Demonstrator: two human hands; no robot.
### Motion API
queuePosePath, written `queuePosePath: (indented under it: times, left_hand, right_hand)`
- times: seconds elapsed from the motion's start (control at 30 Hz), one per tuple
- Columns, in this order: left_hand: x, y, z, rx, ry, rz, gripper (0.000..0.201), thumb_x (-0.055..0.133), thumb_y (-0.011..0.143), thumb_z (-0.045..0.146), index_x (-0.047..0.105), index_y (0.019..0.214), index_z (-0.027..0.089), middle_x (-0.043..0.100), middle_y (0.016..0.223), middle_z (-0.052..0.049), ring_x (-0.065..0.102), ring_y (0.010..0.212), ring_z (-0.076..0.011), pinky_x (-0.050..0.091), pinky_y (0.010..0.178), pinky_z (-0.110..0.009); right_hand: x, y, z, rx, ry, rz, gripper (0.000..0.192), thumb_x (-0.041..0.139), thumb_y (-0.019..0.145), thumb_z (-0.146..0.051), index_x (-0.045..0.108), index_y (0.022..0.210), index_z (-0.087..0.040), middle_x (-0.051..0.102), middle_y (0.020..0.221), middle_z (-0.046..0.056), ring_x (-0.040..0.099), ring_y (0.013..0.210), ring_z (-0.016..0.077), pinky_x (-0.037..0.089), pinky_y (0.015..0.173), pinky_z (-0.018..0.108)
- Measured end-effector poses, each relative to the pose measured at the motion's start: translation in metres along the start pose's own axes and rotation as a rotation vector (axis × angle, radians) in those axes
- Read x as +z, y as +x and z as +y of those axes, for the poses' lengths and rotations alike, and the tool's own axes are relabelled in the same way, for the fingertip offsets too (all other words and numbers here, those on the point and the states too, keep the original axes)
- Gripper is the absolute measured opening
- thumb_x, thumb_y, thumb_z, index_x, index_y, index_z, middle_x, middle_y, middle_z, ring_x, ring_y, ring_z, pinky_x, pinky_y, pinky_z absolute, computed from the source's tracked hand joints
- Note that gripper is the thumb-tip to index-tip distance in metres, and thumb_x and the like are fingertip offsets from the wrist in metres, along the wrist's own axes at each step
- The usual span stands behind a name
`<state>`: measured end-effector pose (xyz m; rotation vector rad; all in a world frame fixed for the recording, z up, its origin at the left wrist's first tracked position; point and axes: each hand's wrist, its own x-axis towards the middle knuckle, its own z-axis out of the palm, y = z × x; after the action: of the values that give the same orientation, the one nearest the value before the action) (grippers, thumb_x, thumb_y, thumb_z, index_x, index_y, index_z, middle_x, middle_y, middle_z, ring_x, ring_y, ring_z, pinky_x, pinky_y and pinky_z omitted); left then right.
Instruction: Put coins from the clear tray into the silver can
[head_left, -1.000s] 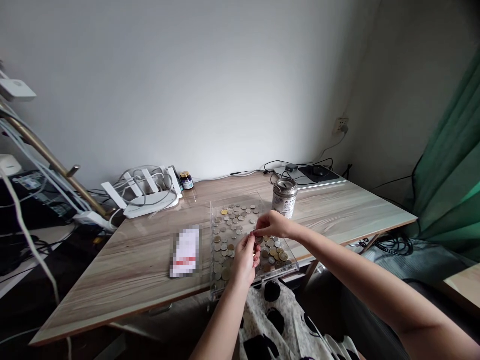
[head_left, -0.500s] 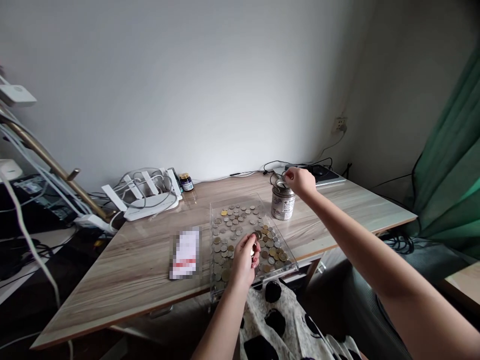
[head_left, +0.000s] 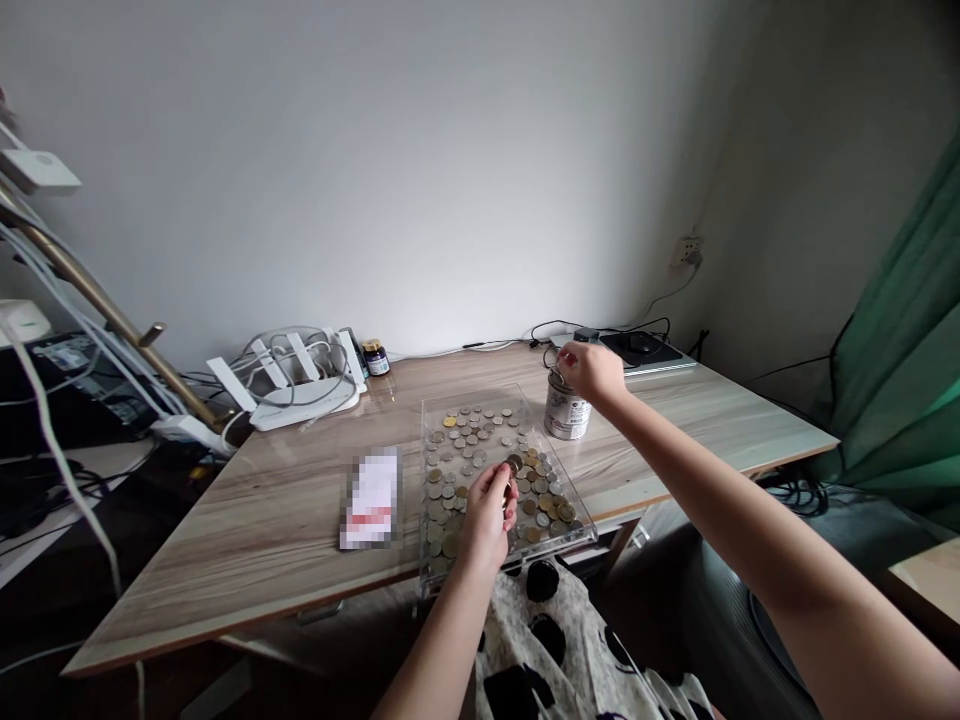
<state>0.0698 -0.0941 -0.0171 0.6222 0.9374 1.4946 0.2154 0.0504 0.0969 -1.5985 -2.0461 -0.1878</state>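
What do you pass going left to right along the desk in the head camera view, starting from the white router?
White router → small dark jar → clear tray of coins, with the left hand over it → metal tin, with the right hand at its top → black mouse pad.

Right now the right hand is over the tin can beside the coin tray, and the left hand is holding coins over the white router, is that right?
Not quite. In the head view the left hand holds its coins over the clear coin tray, not the white router. The right hand is indeed over the tin can.
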Motion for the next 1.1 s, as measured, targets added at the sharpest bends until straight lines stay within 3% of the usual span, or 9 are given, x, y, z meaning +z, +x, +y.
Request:
queuePosePath:
  times: [0.07, 0.17, 0.23, 0.43, 0.57, 0.67, 0.8, 0.93, 1.1]
  left_hand:
    - [0.0, 0.0, 0.0, 0.007, -0.014, 0.008, 0.028, 0.064, 0.065, 0.039, 0.049, 0.069, 0.016, 0.045, 0.053, 0.006, 0.029, 0.034, -0.0001, 0.014, 0.031, -0.014]
    - [-0.002, 0.001, -0.001, 0.012, -0.037, 0.01, 0.029, 0.065, 0.064, 0.04, 0.05, 0.07, 0.016, 0.046, 0.052, 0.006, 0.028, 0.034, 0.0002, 0.014, 0.031, -0.014]
    - [-0.003, 0.002, -0.001, 0.025, -0.046, 0.023, 0.029, 0.065, 0.063, 0.04, 0.051, 0.072, 0.016, 0.046, 0.051, 0.006, 0.027, 0.033, 0.0002, 0.014, 0.031, -0.014]
    - [-0.003, 0.001, -0.001, 0.034, -0.057, 0.05, 0.031, 0.066, 0.062, 0.042, 0.051, 0.069, 0.015, 0.046, 0.05, 0.006, 0.027, 0.033, 0.0005, 0.014, 0.031, -0.014]
    - [-0.003, 0.001, -0.001, 0.035, -0.035, 0.027, 0.031, 0.066, 0.062, 0.042, 0.051, 0.067, 0.015, 0.047, 0.05, 0.005, 0.027, 0.032, 0.0007, 0.013, 0.031, -0.014]
    - [-0.003, 0.0, -0.001, 0.032, -0.033, 0.042, 0.032, 0.066, 0.062, 0.042, 0.051, 0.065, 0.014, 0.047, 0.05, 0.006, 0.027, 0.032, 0.001, 0.012, 0.031, -0.014]
    - [-0.002, -0.001, 0.001, 0.022, -0.037, 0.05, 0.033, 0.067, 0.061, 0.042, 0.053, 0.067, 0.014, 0.046, 0.051, 0.006, 0.027, 0.033, 0.0009, 0.013, 0.032, -0.014]
    - [-0.002, -0.001, 0.001, 0.015, -0.043, 0.043, 0.031, 0.066, 0.063, 0.041, 0.055, 0.072, 0.013, 0.046, 0.051, 0.006, 0.027, 0.033, 0.0008, 0.013, 0.031, -0.014]
    - [-0.003, -0.001, 0.001, 0.015, -0.029, 0.011, 0.029, 0.064, 0.066, 0.04, 0.056, 0.074, 0.013, 0.046, 0.053, 0.006, 0.029, 0.034, 0.0003, 0.014, 0.032, -0.015]
  right_hand:
    - [0.003, -0.022, -0.015, -0.163, 0.204, -0.161, 0.025, 0.045, 0.08, -0.033, 0.066, 0.086, -0.019, 0.066, 0.078, 0.004, 0.056, 0.064, 0.0139, 0.037, 0.054, 0.023]
    - [0.013, -0.055, -0.033, -0.451, 0.524, -0.543, 0.032, 0.045, 0.081, -0.039, 0.068, 0.083, -0.016, 0.066, 0.073, 0.003, 0.054, 0.058, 0.011, 0.038, 0.053, 0.021]
    - [0.021, -0.071, -0.039, -0.517, 0.636, -0.642, 0.034, 0.049, 0.079, -0.042, 0.068, 0.082, -0.015, 0.065, 0.067, 0.002, 0.052, 0.057, 0.0101, 0.037, 0.052, 0.02]
    - [0.039, -0.08, -0.041, -0.37, 0.746, -0.61, 0.034, 0.05, 0.079, -0.04, 0.069, 0.08, -0.012, 0.063, 0.065, 0.002, 0.05, 0.057, 0.0094, 0.036, 0.052, 0.019]
    - [0.032, -0.067, -0.038, -0.358, 0.758, -0.651, 0.036, 0.05, 0.078, -0.042, 0.069, 0.081, -0.012, 0.064, 0.066, 0.003, 0.052, 0.056, 0.0101, 0.037, 0.051, 0.019]
    - [0.014, -0.041, -0.026, -0.274, 0.604, -0.418, 0.03, 0.052, 0.077, -0.038, 0.07, 0.084, -0.015, 0.066, 0.071, 0.003, 0.055, 0.061, 0.0118, 0.04, 0.055, 0.021]
    - [-0.004, 0.006, 0.003, 0.038, 0.175, -0.055, 0.02, 0.055, 0.072, -0.03, 0.069, 0.084, -0.021, 0.067, 0.081, 0.004, 0.057, 0.072, 0.0153, 0.041, 0.06, 0.022]
    - [0.003, 0.032, 0.021, 0.175, -0.081, -0.132, 0.016, 0.057, 0.067, -0.022, 0.069, 0.078, -0.023, 0.065, 0.084, 0.004, 0.057, 0.077, 0.0171, 0.041, 0.06, 0.023]
    - [0.01, 0.037, 0.022, 0.237, -0.127, -0.182, 0.013, 0.058, 0.066, -0.024, 0.068, 0.075, -0.023, 0.065, 0.083, 0.005, 0.057, 0.077, 0.0194, 0.041, 0.06, 0.026]
